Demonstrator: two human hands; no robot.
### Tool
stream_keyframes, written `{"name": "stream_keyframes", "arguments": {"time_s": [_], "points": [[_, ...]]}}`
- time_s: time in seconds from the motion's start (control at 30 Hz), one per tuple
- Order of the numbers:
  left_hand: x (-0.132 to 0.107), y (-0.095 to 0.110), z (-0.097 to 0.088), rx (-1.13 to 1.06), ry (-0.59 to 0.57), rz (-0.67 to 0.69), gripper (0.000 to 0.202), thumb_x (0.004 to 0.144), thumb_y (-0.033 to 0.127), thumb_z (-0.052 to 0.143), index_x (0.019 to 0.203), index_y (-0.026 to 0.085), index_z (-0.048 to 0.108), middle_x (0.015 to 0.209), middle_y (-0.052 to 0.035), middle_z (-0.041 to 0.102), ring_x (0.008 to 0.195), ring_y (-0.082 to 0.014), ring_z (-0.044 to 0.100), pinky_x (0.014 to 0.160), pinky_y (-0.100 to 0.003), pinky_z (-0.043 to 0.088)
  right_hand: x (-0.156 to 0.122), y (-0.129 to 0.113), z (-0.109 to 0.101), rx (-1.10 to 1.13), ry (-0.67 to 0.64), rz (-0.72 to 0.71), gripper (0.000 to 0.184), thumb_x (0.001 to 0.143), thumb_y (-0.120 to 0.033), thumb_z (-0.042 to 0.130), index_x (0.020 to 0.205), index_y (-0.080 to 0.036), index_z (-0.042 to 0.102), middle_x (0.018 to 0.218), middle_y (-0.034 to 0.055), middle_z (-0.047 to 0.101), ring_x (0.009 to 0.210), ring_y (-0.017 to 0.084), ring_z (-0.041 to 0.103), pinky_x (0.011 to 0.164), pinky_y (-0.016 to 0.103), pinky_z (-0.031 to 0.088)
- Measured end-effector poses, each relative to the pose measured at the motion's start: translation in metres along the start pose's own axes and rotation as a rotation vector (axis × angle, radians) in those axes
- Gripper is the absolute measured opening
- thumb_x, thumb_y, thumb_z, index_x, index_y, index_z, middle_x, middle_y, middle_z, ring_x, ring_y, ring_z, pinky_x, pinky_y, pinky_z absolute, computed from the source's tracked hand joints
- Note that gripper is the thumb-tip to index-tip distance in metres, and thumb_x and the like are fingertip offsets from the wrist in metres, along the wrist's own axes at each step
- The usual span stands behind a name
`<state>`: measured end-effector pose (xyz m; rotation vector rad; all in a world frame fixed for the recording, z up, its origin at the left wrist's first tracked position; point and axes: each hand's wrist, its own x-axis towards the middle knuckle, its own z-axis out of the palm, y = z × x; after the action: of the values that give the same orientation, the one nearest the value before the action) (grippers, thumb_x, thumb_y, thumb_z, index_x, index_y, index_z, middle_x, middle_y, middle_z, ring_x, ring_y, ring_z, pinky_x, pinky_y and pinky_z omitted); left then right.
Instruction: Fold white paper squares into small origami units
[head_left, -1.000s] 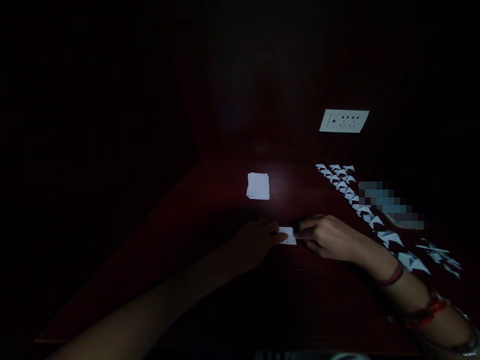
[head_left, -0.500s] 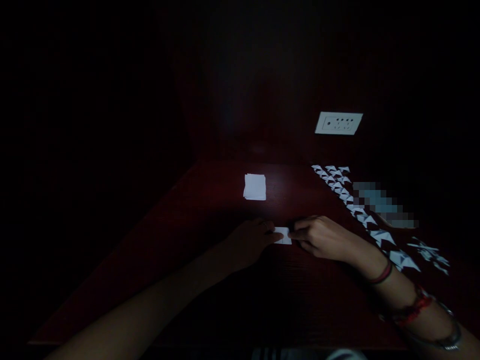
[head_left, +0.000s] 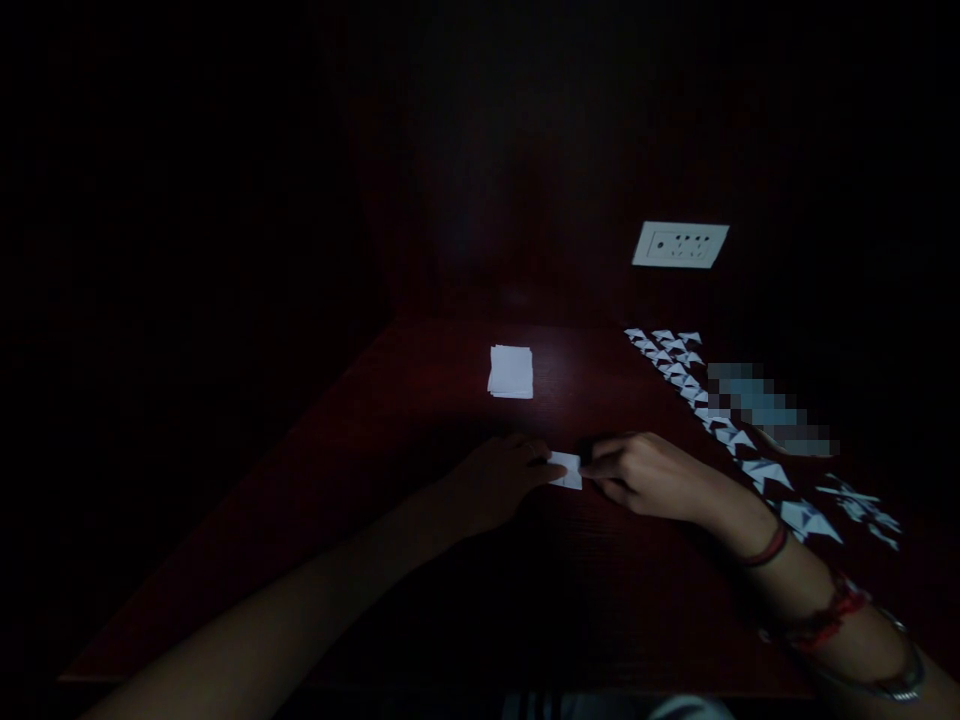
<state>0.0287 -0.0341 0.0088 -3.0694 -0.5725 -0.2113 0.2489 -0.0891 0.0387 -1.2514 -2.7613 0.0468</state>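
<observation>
A small folded piece of white paper (head_left: 570, 472) lies on the dark red table between my two hands. My left hand (head_left: 506, 482) grips its left side, with the thumb lying across the paper's face and the fingers closed behind. At the right edge, my right hand (head_left: 637, 475) touches the paper with its fingers and thumb pinched together. Part of the sheet is hidden under the left fingers. Straight beyond the hands sits a stack of white paper squares (head_left: 511, 372).
Rows of folded white paper pieces (head_left: 681, 376) run along the table's right side. Narrow paper scraps (head_left: 859, 507) lie farther right, near a blurred-out object (head_left: 772, 410). A socket plate (head_left: 680, 245) is on the back wall. The table (head_left: 337, 440) fades into darkness at left.
The hands stay nearly in place on the small paper. My right fingertips have shifted very slightly toward the right along its edge. The view has moved a little.
</observation>
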Motion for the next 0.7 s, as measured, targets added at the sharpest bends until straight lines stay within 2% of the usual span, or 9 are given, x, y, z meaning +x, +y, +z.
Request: {"name": "stream_keyframes", "arguments": {"time_s": [0.1, 0.23, 0.33, 0.5, 0.7], "points": [[-0.001, 0.001, -0.002, -0.014, -0.004, -0.008, 0.042, 0.082, 0.013, 0.044, 0.120, 0.028, 0.040, 0.121, 0.0001, 0.043, 0.108, -0.0193, 0.037, 0.088, -0.033, 0.031, -0.001, 0.002, -0.001, 0.012, -0.007, 0.011, 0.022, 0.079, -0.015, 0.042, 0.080, -0.018, 0.064, 0.075, 0.0020, 0.059, 0.066, 0.012, 0.055, 0.063, 0.023, 0.040], [-0.002, 0.000, -0.004, -0.018, -0.017, 0.010, 0.046, 0.080, 0.009, 0.042, 0.122, 0.027, 0.037, 0.128, 0.0019, 0.037, 0.113, -0.0202, 0.033, 0.091, -0.035, 0.029, -0.001, 0.011, 0.000, 0.044, 0.092, 0.092, 0.027, 0.081, -0.017, 0.043, 0.101, -0.020, 0.060, 0.085, 0.0031, 0.058, 0.072, 0.012, 0.056, 0.067, 0.023, 0.042], [-0.003, -0.004, -0.004, -0.011, -0.032, 0.039, 0.047, 0.079, 0.007, 0.041, 0.123, 0.025, 0.036, 0.131, 0.0021, 0.034, 0.113, -0.0210, 0.033, 0.092, -0.036, 0.028, 0.001, 0.017, 0.003, 0.098, 0.133, 0.100, 0.029, 0.081, -0.022, 0.045, 0.108, -0.020, 0.056, 0.091, 0.0045, 0.056, 0.076, 0.013, 0.056, 0.070, 0.024, 0.044], [-0.002, -0.007, -0.006, -0.028, -0.018, 0.065, 0.051, 0.077, 0.004, 0.041, 0.124, 0.024, 0.036, 0.132, 0.0021, 0.034, 0.111, -0.0203, 0.033, 0.092, -0.034, 0.029, 0.007, 0.019, 0.012, 0.214, 0.104, 0.012, 0.028, 0.082, -0.028, 0.047, 0.107, -0.022, 0.057, 0.092, 0.0040, 0.055, 0.079, 0.013, 0.055, 0.072, 0.024, 0.044], [0.000, -0.011, -0.008, -0.062, -0.024, 0.108, 0.057, 0.073, 0.000, 0.041, 0.124, 0.026, 0.036, 0.130, 0.0018, 0.036, 0.113, -0.0193, 0.033, 0.092, -0.034, 0.030, 0.011, 0.021, 0.017, 0.275, 0.115, -0.009, 0.026, 0.083, -0.028, 0.045, 0.103, -0.021, 0.060, 0.088, 0.0039, 0.056, 0.077, 0.012, 0.054, 0.070, 0.024, 0.043]]}}
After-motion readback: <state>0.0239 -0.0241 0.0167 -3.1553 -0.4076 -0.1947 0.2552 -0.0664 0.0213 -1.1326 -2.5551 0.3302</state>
